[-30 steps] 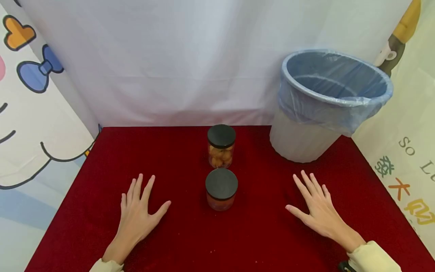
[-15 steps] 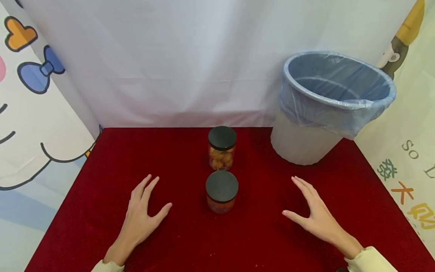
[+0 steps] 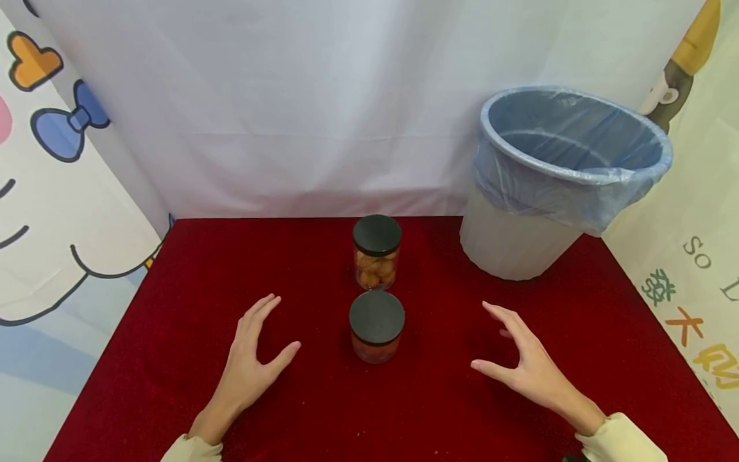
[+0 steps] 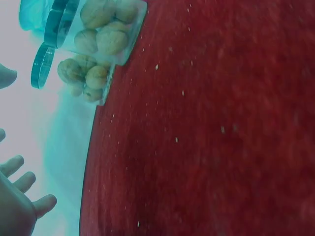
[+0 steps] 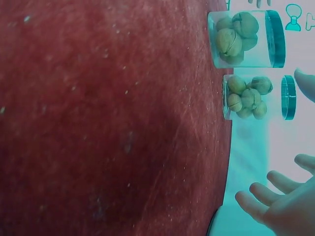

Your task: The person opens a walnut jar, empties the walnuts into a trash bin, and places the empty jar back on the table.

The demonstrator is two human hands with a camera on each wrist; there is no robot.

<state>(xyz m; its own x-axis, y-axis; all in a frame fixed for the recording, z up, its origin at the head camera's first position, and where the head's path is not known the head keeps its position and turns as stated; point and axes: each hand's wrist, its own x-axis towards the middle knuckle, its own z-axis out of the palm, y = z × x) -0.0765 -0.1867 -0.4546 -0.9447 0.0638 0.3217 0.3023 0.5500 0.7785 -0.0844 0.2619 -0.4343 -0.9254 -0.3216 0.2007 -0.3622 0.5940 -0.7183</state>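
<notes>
Two clear jars with black lids stand in line at the middle of the red cloth: a near jar (image 3: 376,326) and a far jar (image 3: 376,252). Round brown nuts that look like walnuts (image 5: 251,98) show through their walls in the wrist views. My left hand (image 3: 245,366) is held left of the near jar, fingers extended and thumb apart. To the right of that jar is my right hand (image 3: 531,366), in a similar pose. Neither hand touches a jar. Fingertips of both hands also show at the edges of the wrist views.
A pale bin (image 3: 514,240) lined with a blue bag stands at the back right of the red cloth (image 3: 260,256). A white curtain (image 3: 317,109) hangs behind, with printed cloths at both sides. Small pale specks lie on the red cloth.
Both hands have turned from palm-down towards palms facing each other, and have moved inward, nearer to the jars. The jars and the bin have stayed in place.
</notes>
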